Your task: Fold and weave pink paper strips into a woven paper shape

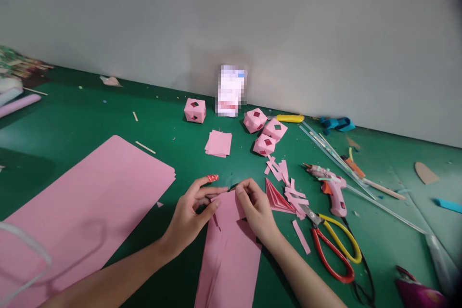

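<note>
A pink paper sheet [229, 209] is between my hands, above a stack of long pink paper strips [234, 269]. My left hand [193, 211] holds its left upper edge between thumb and fingers; the index finger, with a red wrap on its tip, is raised. At the upper right edge, my right hand [255, 209] pinches the same sheet, its fingertips curled behind it. Just right of that hand lie a folded pink paper fan [277, 197] and thin pink paper scraps [296, 196]. Scissors [334, 245] with red and yellow handles lie beyond these scraps.
Pink paper boxes with cut-outs [195, 110] stand near a propped-up phone [231, 90]. Small pink squares [219, 143] lie stacked in front. Large pink sheets [97, 202] cover the left side. A glue gun [334, 187], glue sticks [330, 154] and a yellow cutter [289, 118] lie right.
</note>
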`<action>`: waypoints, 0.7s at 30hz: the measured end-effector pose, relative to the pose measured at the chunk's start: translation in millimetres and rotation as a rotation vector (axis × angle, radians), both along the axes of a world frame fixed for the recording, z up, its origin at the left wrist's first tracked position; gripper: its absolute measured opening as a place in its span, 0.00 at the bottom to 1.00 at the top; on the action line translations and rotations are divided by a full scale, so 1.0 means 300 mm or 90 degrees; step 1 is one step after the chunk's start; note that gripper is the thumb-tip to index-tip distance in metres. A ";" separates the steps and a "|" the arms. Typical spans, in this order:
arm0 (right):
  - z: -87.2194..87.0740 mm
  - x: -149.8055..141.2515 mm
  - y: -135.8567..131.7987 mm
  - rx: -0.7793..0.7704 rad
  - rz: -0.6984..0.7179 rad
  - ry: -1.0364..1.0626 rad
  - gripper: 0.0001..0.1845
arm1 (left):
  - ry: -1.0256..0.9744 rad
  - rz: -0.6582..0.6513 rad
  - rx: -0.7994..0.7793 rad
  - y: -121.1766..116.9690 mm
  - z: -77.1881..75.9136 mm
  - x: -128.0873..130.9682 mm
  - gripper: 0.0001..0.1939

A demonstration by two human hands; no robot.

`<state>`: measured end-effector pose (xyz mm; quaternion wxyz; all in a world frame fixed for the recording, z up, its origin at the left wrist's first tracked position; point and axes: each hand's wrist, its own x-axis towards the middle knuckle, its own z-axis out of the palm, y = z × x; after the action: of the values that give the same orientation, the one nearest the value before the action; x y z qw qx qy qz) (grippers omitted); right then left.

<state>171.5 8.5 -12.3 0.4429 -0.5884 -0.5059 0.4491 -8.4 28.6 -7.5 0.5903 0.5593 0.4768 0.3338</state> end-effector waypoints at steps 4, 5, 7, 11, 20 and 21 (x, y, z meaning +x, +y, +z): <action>0.015 -0.001 -0.002 -0.016 0.062 -0.033 0.13 | 0.016 -0.003 0.007 -0.002 -0.005 -0.005 0.21; 0.017 -0.001 -0.001 -0.021 0.070 -0.043 0.14 | 0.021 -0.007 0.011 -0.003 -0.006 -0.006 0.20; 0.018 -0.001 -0.001 -0.029 0.069 -0.045 0.15 | 0.032 -0.017 0.025 -0.004 -0.007 -0.007 0.19; 0.010 0.000 -0.002 -0.042 0.039 -0.005 0.16 | 0.042 -0.042 0.058 -0.007 -0.009 -0.006 0.19; -0.002 0.013 0.011 -0.068 -0.051 0.066 0.18 | -0.003 -0.028 0.036 -0.013 -0.008 -0.006 0.19; -0.001 0.014 0.013 -0.064 -0.063 0.061 0.18 | -0.010 -0.023 0.029 -0.014 -0.009 -0.007 0.19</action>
<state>175.8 12.4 -12.8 0.4581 -0.6120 -0.4310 0.4795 -10.4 24.5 -10.1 0.5871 0.5782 0.4542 0.3386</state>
